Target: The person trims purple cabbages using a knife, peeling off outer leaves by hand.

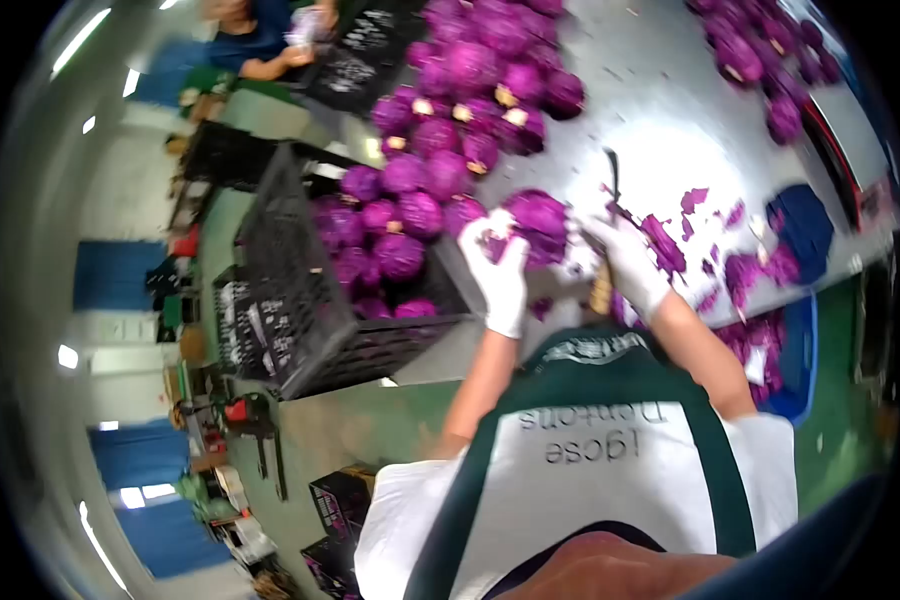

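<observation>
In the head view, black lettering is running inverted across the white short-sleeved shirt [620, 490]; it appears to be reading "Dentons" and "Igcse". White writing on the dark green apron [570, 372] is remaining unclear.

The dark grey slatted plastic crate [320, 350] is holding round purple cabbages [400, 256]. The blue plastic bin [800, 375] is containing loose purple leaves [765, 340].

One round purple cabbage [537, 222] is resting on the grey metal table [660, 115] between the hands. The white-gloved left hand [498, 268] is touching its left side, fingers curving toward the thumb; whether they are pinching cannot be told. The white-gloved right hand [628, 262] is lying just beside it, near a slender dark tool [614, 175]; its finger closure cannot be told.

Bare table surface is extending beyond the right hand; the table's right-hand edge is running above the bin.
</observation>
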{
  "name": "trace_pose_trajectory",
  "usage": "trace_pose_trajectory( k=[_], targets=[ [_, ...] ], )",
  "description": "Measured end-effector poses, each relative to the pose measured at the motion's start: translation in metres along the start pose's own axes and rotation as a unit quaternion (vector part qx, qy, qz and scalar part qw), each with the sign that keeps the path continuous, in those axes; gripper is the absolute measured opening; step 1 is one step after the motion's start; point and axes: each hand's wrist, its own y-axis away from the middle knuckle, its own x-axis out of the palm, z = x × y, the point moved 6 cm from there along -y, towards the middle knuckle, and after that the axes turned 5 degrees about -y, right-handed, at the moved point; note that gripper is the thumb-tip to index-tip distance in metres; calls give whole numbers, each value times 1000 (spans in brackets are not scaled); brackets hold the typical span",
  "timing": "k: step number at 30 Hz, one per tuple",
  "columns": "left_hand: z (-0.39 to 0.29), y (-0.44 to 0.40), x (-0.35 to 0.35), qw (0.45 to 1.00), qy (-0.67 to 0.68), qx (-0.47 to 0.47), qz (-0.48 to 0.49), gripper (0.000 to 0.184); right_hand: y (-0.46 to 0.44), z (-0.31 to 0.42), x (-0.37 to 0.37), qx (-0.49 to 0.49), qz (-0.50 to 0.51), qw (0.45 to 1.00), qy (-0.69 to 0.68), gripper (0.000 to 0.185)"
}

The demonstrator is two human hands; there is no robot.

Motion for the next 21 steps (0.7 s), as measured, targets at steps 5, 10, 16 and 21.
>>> trace_pose_trajectory(
  k=[5, 10, 16, 21],
  targets=[
    [8, -22, -3, 966, 252, -65, 2, 52, 7, 22, 34, -24, 46, 997, 55, 26],
    [21, -29, -1, 918, 355, -171, 37, 64, 33, 44, 49, -55, 86, 983, 151, 24],
    [30, -26, -8, 889, 395, -229, 28, 69, 54, 55, 59, -110, 210, 933, 271, 28],
    [33, -25, -15, 885, 402, -231, 40, 69, 52, 51, 51, -108, 177, 921, 331, 33]
  ],
)
